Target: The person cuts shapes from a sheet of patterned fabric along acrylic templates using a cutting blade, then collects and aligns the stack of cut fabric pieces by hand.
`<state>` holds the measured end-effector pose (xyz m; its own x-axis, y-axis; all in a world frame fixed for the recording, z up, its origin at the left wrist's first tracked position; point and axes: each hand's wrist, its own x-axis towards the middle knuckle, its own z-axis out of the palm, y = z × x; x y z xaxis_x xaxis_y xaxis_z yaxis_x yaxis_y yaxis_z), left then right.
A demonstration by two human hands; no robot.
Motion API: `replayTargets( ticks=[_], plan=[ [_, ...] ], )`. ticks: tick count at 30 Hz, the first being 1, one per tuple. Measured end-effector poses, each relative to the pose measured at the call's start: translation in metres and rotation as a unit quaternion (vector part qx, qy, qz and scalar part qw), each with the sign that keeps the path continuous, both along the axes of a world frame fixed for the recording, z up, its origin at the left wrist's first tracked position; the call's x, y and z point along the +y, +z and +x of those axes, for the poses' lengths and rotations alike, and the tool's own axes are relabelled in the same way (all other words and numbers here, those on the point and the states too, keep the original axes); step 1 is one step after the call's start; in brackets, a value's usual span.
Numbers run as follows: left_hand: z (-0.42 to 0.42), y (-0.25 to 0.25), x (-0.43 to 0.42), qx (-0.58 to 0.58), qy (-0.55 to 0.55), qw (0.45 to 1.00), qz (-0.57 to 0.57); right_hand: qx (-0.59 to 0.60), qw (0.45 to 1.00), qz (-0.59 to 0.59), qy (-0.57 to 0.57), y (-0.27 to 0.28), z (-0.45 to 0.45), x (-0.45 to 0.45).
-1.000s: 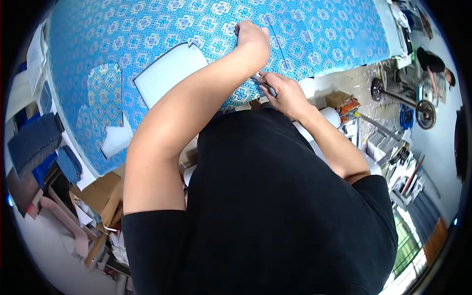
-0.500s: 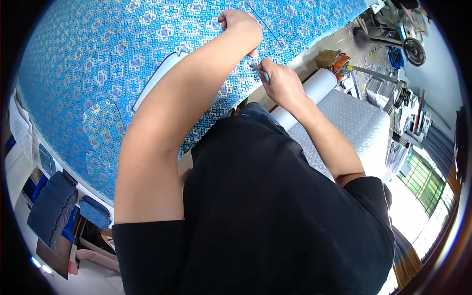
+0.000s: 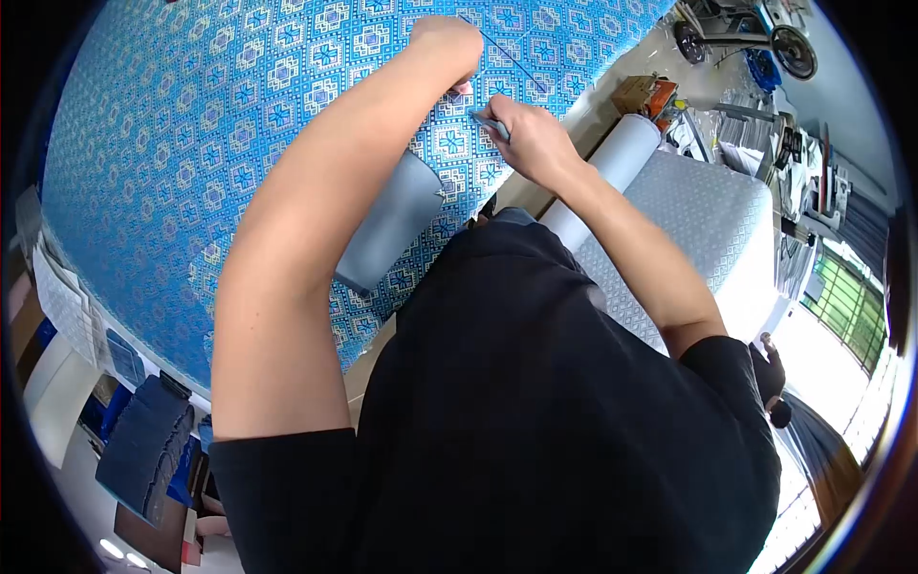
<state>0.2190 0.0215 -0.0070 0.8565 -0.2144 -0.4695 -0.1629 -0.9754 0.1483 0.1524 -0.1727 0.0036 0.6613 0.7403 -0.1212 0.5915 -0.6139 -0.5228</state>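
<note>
In the head view, my right hand (image 3: 535, 142) is closed around a grey-handled tool (image 3: 499, 127), perhaps scissors, its tip against or just over the blue patterned cloth (image 3: 172, 143) near that cloth's right edge. My left hand (image 3: 449, 40) is farther and to the left, curled low over the cloth; its fingers are mostly hidden, so I cannot tell whether it grips any. The cloth spreads wide beneath both. A dark line (image 3: 516, 64) is already on it, just right of my left hand. Beside the tool I see no piece lying apart, so I judge this partway done. A grey panel (image 3: 392, 225) lies nearer, partly behind my left forearm.
</note>
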Motion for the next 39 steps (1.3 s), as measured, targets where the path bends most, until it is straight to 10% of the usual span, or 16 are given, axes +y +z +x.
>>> replayTargets(
  ticks=[22,29,33,39],
  plan=[
    [0.036,-0.037,0.062,-0.03,-0.018,0.997,-0.061,-0.049,0.991,0.12,-0.027,-0.04,0.033,0.075],
    [-0.037,-0.05,0.067,-0.244,0.215,0.859,-0.396,-0.084,0.981,0.173,-0.034,-0.059,0.03,-0.009],
    [-0.085,-0.059,0.045,-0.441,0.255,0.8,-0.315,-0.071,0.988,0.133,-0.011,-0.054,0.064,-0.041],
    [-0.108,-0.052,-0.011,-0.391,0.305,0.85,-0.175,-0.091,0.981,0.171,-0.016,-0.063,0.17,-0.06]
  ],
)
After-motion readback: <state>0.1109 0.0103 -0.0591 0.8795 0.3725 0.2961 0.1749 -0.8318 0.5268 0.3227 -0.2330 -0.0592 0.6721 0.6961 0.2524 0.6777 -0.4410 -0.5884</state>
